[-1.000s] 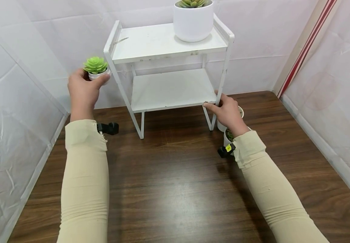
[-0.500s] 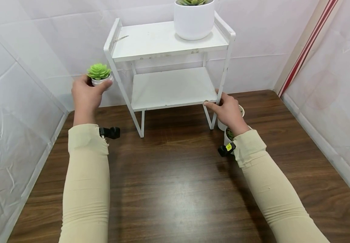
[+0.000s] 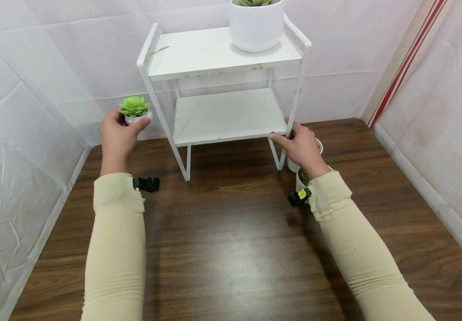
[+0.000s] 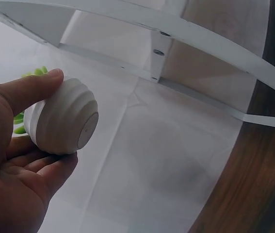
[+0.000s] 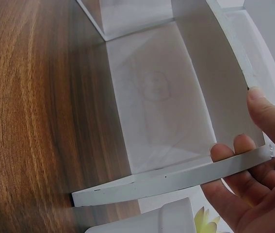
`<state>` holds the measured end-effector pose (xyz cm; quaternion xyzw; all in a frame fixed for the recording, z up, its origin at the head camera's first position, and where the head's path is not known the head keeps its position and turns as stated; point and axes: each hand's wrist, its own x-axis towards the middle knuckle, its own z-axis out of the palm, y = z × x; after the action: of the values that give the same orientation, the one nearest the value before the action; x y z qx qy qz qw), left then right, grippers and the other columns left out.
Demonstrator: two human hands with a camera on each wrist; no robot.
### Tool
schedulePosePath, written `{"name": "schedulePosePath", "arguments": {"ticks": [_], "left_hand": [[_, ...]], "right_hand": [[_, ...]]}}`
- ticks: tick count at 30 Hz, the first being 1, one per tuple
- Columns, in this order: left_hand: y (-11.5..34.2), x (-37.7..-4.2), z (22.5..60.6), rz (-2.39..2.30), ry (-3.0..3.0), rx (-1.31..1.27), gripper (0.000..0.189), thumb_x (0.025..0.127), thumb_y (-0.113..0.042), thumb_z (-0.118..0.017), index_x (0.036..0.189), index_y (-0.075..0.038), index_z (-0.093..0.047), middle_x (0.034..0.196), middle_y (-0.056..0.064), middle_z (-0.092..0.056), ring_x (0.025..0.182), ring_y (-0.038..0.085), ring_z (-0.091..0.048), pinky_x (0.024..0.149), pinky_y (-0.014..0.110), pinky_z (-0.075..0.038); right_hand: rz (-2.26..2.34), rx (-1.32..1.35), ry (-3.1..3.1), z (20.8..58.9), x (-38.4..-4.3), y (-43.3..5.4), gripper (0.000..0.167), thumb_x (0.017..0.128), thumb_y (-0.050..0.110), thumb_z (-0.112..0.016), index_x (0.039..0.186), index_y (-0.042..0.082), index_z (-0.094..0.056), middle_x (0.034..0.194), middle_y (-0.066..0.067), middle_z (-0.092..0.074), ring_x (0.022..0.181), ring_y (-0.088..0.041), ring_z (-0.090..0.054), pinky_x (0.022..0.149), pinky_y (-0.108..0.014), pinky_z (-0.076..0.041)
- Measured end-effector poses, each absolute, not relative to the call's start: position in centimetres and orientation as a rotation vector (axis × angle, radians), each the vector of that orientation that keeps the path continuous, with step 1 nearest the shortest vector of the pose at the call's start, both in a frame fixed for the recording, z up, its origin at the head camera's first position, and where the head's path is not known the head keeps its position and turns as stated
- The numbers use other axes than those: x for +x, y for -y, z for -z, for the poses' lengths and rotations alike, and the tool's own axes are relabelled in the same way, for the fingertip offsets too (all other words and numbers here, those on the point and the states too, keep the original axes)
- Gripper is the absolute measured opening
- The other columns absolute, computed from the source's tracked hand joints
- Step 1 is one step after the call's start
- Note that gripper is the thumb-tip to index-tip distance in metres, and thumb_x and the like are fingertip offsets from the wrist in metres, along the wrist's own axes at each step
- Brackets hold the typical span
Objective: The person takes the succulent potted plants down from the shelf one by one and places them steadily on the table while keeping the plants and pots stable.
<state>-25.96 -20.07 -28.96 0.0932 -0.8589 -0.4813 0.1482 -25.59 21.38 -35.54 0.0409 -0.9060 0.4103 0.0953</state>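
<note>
My left hand [image 3: 117,139] holds a small potted succulent [image 3: 134,107] with bright green leaves, in the air beside the left side of a white two-tier shelf [image 3: 226,117]. In the left wrist view, thumb and fingers hold the ribbed white pot [image 4: 68,119], its round base facing away from the palm. At the shelf's lower right corner, my right hand [image 3: 304,147] grips the frame. The right wrist view shows its fingers wrapped round the white leg bar [image 5: 176,180], with the thumb [image 5: 263,109] on the lower board's edge.
A large white pot [image 3: 256,27] with a succulent stands on the top board's right part. Two smaller potted plants, one in a white pot [image 3: 300,182], stand on the wooden table [image 3: 231,240] by the right forearm, partly hidden. White sheeting [image 3: 339,53] hangs behind.
My left hand has come down and a little to the right with the potted succulent, staying left of the shelf. The right hand keeps its grip in the same place.
</note>
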Motion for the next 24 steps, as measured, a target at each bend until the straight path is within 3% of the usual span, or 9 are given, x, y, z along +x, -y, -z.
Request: {"name": "schedulePosePath", "arguments": {"ticks": [10,24], "left_hand": [[20.4,-25.4,30.6,1.456,2.462,0.249,0.074,0.083,-0.041,-0.075,0.143,-0.009,-0.046,0.143,0.013,-0.052,0.128,0.019,-0.051,0.105,0.032,-0.045],[20.4,-24.6,32.4,1.558,2.412,0.268,0.075,0.083,-0.037,-0.077,0.144,-0.008,-0.044,0.144,0.012,-0.051,0.130,0.017,-0.050,0.107,0.029,-0.043]], "right_hand": [[-1.205,0.127,2.685,35.6,-25.6,-21.4,0.075,0.087,0.056,-0.064,0.146,0.014,-0.044,0.117,-0.017,-0.067,0.098,-0.028,-0.066,0.079,-0.044,-0.053],[-1.197,0.126,2.698,35.6,-25.6,-21.5,0.079,0.087,0.056,-0.064,0.148,0.012,-0.040,0.120,-0.019,-0.065,0.102,-0.030,-0.065,0.082,-0.046,-0.053]]}}
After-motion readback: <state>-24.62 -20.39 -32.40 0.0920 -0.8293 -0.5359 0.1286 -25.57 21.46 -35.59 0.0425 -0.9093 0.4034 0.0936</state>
